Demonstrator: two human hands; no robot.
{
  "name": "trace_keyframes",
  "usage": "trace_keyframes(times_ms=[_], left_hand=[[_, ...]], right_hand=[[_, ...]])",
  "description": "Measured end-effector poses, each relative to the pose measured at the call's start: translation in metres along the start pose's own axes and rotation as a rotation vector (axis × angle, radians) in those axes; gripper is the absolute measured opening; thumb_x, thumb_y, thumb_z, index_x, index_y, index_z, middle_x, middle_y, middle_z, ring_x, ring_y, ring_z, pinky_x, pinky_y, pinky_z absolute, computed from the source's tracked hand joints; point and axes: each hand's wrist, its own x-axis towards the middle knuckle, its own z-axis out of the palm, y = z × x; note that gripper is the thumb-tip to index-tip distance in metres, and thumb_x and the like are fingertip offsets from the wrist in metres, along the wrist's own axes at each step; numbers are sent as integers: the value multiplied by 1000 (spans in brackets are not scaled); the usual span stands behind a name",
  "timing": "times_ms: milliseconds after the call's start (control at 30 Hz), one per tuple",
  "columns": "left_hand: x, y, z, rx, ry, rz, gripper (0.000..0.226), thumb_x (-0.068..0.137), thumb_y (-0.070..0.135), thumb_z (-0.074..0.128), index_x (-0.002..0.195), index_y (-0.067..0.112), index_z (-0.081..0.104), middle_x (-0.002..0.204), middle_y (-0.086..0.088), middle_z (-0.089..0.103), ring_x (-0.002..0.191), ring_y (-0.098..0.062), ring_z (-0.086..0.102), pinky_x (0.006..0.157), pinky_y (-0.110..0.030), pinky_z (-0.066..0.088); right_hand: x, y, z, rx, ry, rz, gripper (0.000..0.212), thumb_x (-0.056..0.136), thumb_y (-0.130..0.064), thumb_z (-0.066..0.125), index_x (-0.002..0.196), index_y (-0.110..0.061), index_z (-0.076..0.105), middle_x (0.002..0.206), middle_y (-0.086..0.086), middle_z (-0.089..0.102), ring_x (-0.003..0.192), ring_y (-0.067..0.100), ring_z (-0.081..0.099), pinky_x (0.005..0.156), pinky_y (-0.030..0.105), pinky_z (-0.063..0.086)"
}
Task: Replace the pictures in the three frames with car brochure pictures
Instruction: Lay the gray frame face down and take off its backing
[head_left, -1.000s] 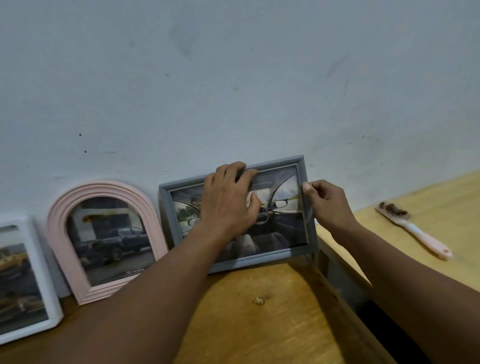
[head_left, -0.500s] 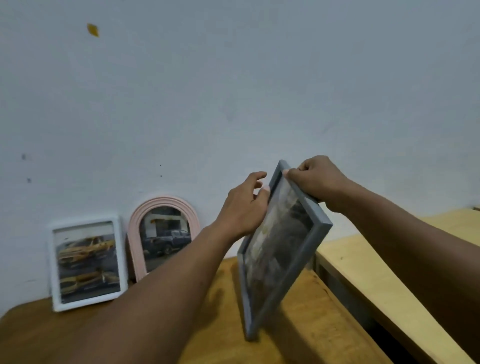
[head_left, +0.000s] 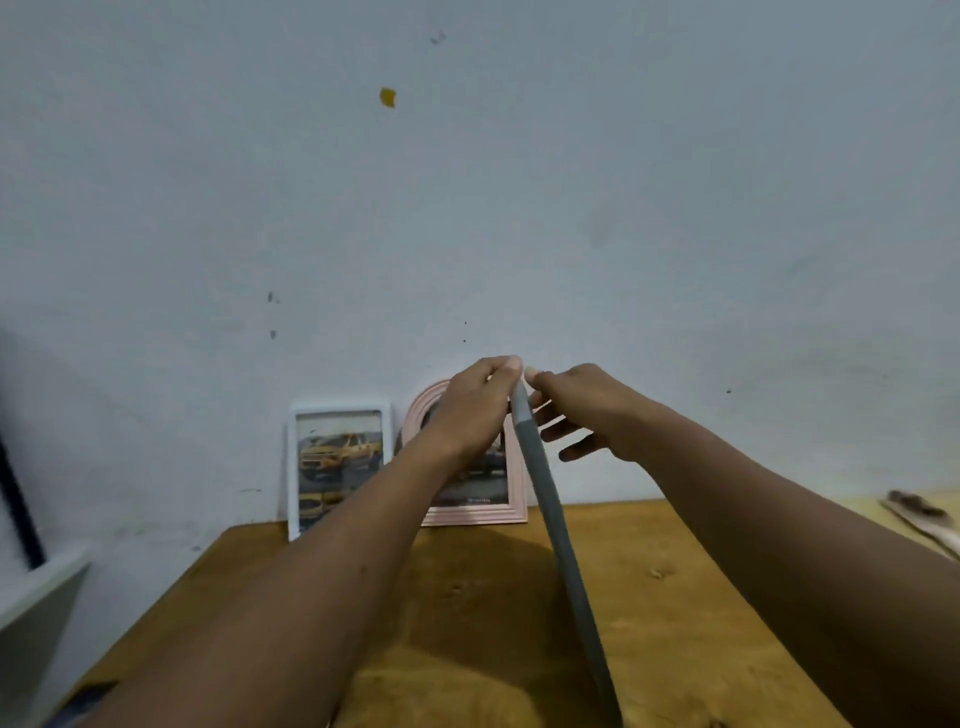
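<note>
One edge-on grey frame (head_left: 554, 519) in left hand (head_left: 467, 415)

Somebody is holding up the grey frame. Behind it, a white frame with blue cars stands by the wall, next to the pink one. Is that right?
Not quite. The head view shows the cars in the white frame are yellow, not blue. The rest holds: the left hand grips the grey frame, and the white frame stands by the wall, next to the pink frame.
</note>
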Motion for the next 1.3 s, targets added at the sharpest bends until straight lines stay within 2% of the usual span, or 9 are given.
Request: trace_keyframes(times_ms=[100,200,367,533,700,833,1033,1133,1300], left_hand=[[-12,-14,-24,33,13,-43,48,105,50,40,142,23,55,142,2,55,128,-18,51,107,-37,43],[-27,-32,-45,32,18,-98,33,107,37,46,137,27,56,140,2,53,117,-9,51,89,-24,42],[-60,-105,-56,40,12,-300,46,107,28,48,152,20,45,154,-5,45,137,-22,44,112,-35,37],[-98,-174,-29,-155,6,-516,43,107,33,44,148,23,50,143,0,56,127,-20,55,107,-37,46],[-115,-198,1,-199,-61,-603,38,108,42,38,139,28,55,129,4,66,117,-14,63,104,-39,49],[-115,-197,10,-109,-87,-530,62,98,60,40,156,40,29,159,7,39,142,-20,42,116,-50,38],[-122,-201,16,25,-26,-416,59,106,55,32,160,36,22,166,8,26,151,-17,26,117,-35,20],[-120,-207,14,-4,-6,-426,61,103,63,27,159,40,23,165,6,28,150,-20,27,120,-42,22],[-118,-213,13,-124,36,-425,81,87,87,26,156,44,24,163,7,32,149,-17,30,122,-49,23]], right_hand=[[-9,14,29,-24,-87,-68,43,99,-52,46,116,-19,66,115,-1,68,101,17,64,88,43,56],[-24,32,62,-130,-130,-175,47,100,-54,42,130,-22,60,130,-1,59,111,16,56,91,34,46],[-47,83,117,-332,-110,-216,78,84,-80,39,144,-31,43,146,-4,49,123,16,50,98,39,44],[-57,130,155,-637,-104,-179,77,77,-82,45,138,-35,43,148,-7,45,132,19,40,107,50,35],[-63,162,168,-858,-91,-278,61,84,-73,43,125,-28,49,127,0,58,111,20,54,92,39,48],[-58,167,167,-1012,-100,-373,63,87,-75,30,122,-26,49,114,2,62,97,21,59,78,36,52],[-57,146,161,-1195,-220,-522,52,98,-58,32,122,-15,48,92,7,62,67,21,51,65,35,47],[-57,133,164,-1239,-317,-573,45,100,-49,38,123,-12,48,79,4,52,58,16,42,59,33,38],[-61,123,168,-1311,-362,-640,39,101,-32,46,131,-7,46,98,10,64,57,16,38,58,33,38]])
